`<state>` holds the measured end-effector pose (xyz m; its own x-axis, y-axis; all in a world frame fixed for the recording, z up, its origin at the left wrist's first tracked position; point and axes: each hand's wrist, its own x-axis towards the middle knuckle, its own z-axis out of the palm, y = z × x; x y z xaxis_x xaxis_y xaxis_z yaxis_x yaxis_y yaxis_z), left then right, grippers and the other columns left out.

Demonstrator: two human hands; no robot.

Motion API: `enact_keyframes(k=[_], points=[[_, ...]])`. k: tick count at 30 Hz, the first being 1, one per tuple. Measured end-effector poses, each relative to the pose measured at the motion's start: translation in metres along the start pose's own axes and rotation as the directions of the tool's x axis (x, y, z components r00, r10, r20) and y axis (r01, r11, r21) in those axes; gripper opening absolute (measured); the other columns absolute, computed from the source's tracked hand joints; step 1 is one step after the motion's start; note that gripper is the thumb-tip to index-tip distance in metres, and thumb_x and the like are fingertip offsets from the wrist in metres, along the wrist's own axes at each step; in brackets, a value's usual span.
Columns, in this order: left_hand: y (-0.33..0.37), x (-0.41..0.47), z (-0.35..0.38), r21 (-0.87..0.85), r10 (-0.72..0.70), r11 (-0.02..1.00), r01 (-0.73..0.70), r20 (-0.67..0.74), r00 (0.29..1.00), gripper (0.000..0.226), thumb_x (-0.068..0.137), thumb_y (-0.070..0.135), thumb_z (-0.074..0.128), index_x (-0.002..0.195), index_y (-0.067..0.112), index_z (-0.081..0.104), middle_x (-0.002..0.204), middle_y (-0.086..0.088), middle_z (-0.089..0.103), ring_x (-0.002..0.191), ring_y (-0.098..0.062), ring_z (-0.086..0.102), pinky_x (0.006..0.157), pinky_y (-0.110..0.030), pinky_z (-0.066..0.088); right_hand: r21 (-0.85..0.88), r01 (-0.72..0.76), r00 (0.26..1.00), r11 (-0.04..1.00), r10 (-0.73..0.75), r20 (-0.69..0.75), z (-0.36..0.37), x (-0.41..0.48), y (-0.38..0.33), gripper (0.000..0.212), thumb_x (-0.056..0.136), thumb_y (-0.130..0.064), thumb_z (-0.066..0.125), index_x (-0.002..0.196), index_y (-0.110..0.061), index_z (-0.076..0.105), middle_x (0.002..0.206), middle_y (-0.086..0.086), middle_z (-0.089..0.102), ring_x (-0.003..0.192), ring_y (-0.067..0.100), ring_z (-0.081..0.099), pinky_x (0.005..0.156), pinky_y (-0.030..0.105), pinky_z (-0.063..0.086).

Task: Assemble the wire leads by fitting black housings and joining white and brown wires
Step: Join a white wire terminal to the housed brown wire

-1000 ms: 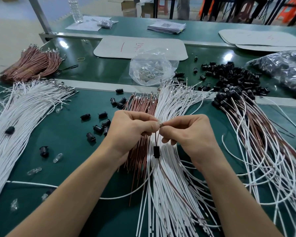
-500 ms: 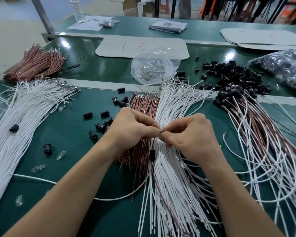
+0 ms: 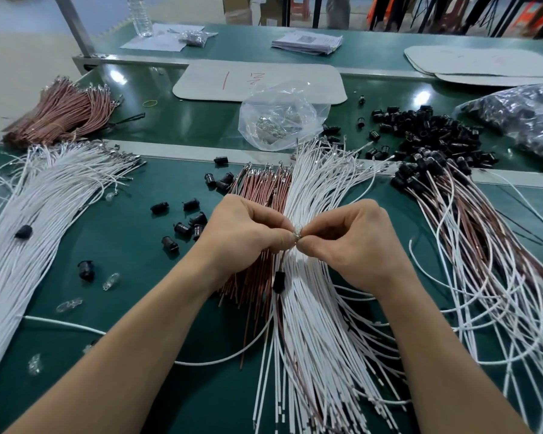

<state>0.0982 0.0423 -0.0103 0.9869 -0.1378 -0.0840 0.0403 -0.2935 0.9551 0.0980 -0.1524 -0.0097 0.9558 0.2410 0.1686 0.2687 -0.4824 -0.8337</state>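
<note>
Centrally, left hand [image 3: 248,236] and right hand [image 3: 355,245] pinch one wire end [image 3: 297,235].
Both grips narrow; black housing [image 3: 278,280] at 6 o'clock.

No legible writing, only red handwritten marks

The flat white rounded-corner board [image 3: 295,86] on the green bench carries a red pen stroke and a red scrawl beside it, which cannot be read. The stack of printed white paper sheets [image 3: 306,42] farther back bears print too small to read.
</note>
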Motion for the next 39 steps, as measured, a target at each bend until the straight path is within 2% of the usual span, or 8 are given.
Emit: enact_keyframes(k=[8,15,20,23,28,32,35,39], points=[[0.0,0.0,0.003,0.021,0.031,0.999,-0.03,-0.032,0.999,0.018,0.077,0.002,0.083,0.071,0.02,0.083,0.066,-0.004,0.074,0.061,-0.009,0.065,0.063,-0.019,0.053,0.013,0.006,0.998,1.0,-0.005,-0.057,0.004,0.0,0.004,0.012,0.074,-0.016,0.089,0.072,-0.026,0.083,0.06,-0.013,0.072,0.055,0.004,0.069,0.053,0.018,0.051],[0.003,0.002,0.005,-0.186,0.008,0.982,-0.017,-0.046,0.999,0.017,0.081,-0.001,0.08,0.073,0.014,0.082,0.065,-0.007,0.071,0.061,-0.016,0.062,0.063,-0.026,0.054,0.323,-0.017,0.992,0.946,0.055,-0.111,0.009,0.002,0.005,0.012,0.076,-0.012,0.086,0.075,-0.023,0.083,0.064,0.004,0.075,0.054,0.023,0.07,0.055,0.034,0.059],[0.003,0.001,0.005,-0.28,-0.018,0.96,0.002,-0.055,0.998,0.015,0.079,0.002,0.081,0.072,0.015,0.082,0.069,-0.009,0.071,0.06,-0.016,0.061,0.067,-0.032,0.05,0.465,0.028,0.997,0.885,0.01,-0.079,0.011,0.004,0.004,0.017,0.081,-0.002,0.078,0.076,-0.018,0.082,0.065,0.008,0.074,0.052,0.019,0.068,0.05,0.016,0.048],[0.002,0.0,0.007,-0.319,-0.035,0.947,0.02,-0.041,0.999,0.004,0.069,0.011,0.081,0.07,0.015,0.081,0.07,-0.01,0.071,0.06,-0.017,0.06,0.068,-0.033,0.049,0.441,0.041,0.997,0.897,-0.007,-0.08,0.008,0.004,0.004,0.015,0.081,-0.001,0.077,0.076,-0.015,0.081,0.065,0.008,0.073,0.052,0.018,0.067,0.051,0.018,0.049],[0.001,-0.001,0.009,-0.295,-0.034,0.955,0.016,-0.057,0.998,0.006,0.067,0.012,0.081,0.07,0.016,0.082,0.065,-0.008,0.071,0.061,-0.017,0.061,0.066,-0.031,0.052,0.255,0.041,0.995,0.966,-0.016,-0.1,0.004,0.002,0.002,0.005,0.078,-0.015,0.078,0.076,-0.017,0.082,0.065,0.006,0.073,0.055,0.024,0.07,0.058,0.044,0.061],[0.001,-0.001,0.008,-0.227,-0.008,0.974,-0.01,-0.078,0.997,0.018,0.076,-0.001,0.082,0.07,0.015,0.082,0.064,-0.008,0.071,0.059,-0.014,0.061,0.06,-0.023,0.053,0.133,0.053,0.994,0.99,-0.04,-0.102,0.003,0.0,0.0,0.009,0.081,-0.014,0.081,0.075,-0.021,0.082,0.061,-0.001,0.072,0.055,0.017,0.069,0.057,0.038,0.06],[0.003,-0.001,0.007,-0.199,-0.022,0.98,0.005,-0.086,0.996,0.02,0.077,-0.004,0.081,0.068,0.014,0.081,0.063,-0.008,0.07,0.058,-0.014,0.061,0.06,-0.023,0.054,0.065,0.066,0.992,0.996,-0.058,-0.115,0.004,-0.001,-0.001,0.012,0.081,-0.013,0.083,0.074,-0.023,0.083,0.058,-0.008,0.07,0.054,0.011,0.068,0.055,0.03,0.058],[0.006,-0.001,0.005,-0.191,-0.04,0.981,0.033,-0.033,0.999,0.019,0.079,-0.005,0.079,0.068,0.011,0.08,0.062,-0.009,0.069,0.057,-0.015,0.061,0.059,-0.023,0.053,0.089,0.048,0.994,0.995,-0.039,-0.101,0.004,-0.001,-0.001,0.014,0.081,-0.012,0.082,0.073,-0.023,0.082,0.058,-0.003,0.071,0.053,0.014,0.069,0.055,0.032,0.058]])
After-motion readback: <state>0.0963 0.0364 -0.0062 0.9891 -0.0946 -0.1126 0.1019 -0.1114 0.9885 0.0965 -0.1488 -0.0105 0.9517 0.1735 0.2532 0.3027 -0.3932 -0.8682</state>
